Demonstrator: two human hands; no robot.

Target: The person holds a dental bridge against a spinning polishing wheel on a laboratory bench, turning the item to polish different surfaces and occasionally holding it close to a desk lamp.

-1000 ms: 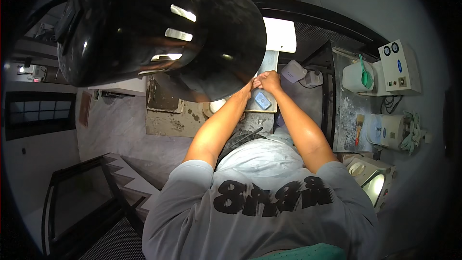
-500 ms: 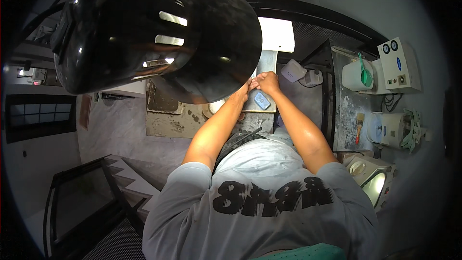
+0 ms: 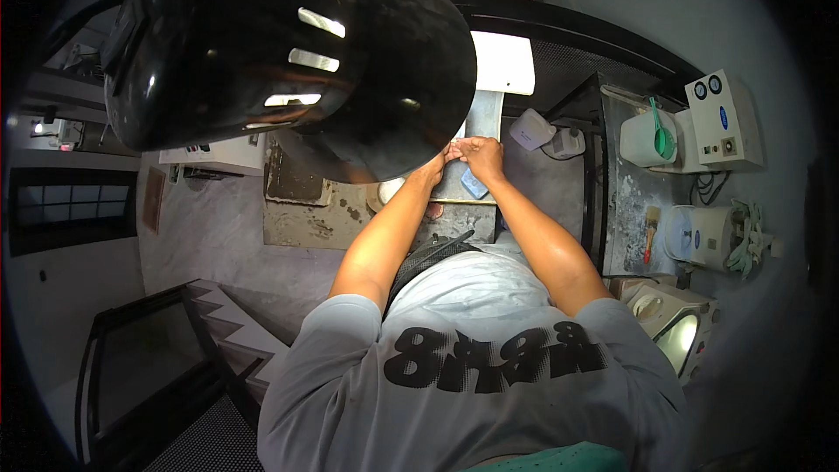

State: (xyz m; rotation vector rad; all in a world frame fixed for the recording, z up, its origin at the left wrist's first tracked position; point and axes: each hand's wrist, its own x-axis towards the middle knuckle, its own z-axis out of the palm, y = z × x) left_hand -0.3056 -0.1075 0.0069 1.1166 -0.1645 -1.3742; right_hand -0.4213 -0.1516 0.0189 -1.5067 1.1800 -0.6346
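My left hand (image 3: 432, 170) and my right hand (image 3: 482, 157) meet over the lit work surface (image 3: 452, 192), fingertips together. The right fingers are closed in a pinch, and what they hold is too small to make out. The black lamp shade (image 3: 384, 79) covers part of my left hand; the fingers that show are bent in against the right ones. Just below my right hand lies a blue block (image 3: 473, 186), partly hidden by that wrist. A pale round thing (image 3: 391, 190) sits beside my left wrist, half under the shade.
At right, a side bench (image 3: 631, 201) carries a bin with a green scoop (image 3: 662, 142), a brush (image 3: 651, 232) and a gauged machine (image 3: 724, 118). White jugs (image 3: 532, 129) stand beyond my right hand. A lit cabinet (image 3: 677, 341) is near my right elbow.
My right hand has shifted slightly down and toward me, now covering more of the blue block. The lamp shade appears slightly higher in view. Both hands remain together.
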